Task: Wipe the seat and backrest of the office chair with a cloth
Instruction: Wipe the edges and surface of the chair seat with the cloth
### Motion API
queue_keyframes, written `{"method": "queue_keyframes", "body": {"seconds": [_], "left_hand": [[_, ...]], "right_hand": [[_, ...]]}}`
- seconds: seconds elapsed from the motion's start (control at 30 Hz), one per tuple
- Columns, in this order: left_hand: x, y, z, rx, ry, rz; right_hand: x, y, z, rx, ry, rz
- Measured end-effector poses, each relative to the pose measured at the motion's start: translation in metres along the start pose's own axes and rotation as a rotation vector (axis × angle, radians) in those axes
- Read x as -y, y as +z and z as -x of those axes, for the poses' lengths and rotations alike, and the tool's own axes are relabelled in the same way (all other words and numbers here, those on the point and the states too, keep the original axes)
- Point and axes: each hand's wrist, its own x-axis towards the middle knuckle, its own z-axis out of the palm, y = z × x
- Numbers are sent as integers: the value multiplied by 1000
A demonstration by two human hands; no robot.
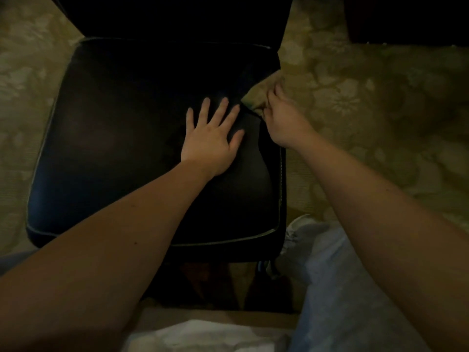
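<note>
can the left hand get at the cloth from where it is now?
Probably yes. The left hand lies flat on the seat, fingertips close to the cloth that the right hand grips at the seat's right edge; nothing lies between them.

The seat point(114, 135) is smooth black leather-look with a faint sheen. On it, the cloth point(248, 161) is dark and matt. Around the seat, the carpet point(355, 110) is matt and woven.

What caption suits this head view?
Left hand flat on the black chair seat, right hand pinching an olive cloth at its edge.
</note>
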Motion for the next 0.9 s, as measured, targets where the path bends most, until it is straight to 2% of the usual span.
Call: {"method": "queue_keyframes", "body": {"seconds": [0.23, 0.6, 0.9], "left_hand": [[-2, 1, 0, -17, -12, 14], [-3, 1, -1, -26, -14, -9], [-4, 4, 0, -26, -9, -22]], "right_hand": [[-3, 10, 29, 0, -101, 58], [5, -8, 13, -7, -19, -54], [11, 11, 38, -78, -19, 122]]}}
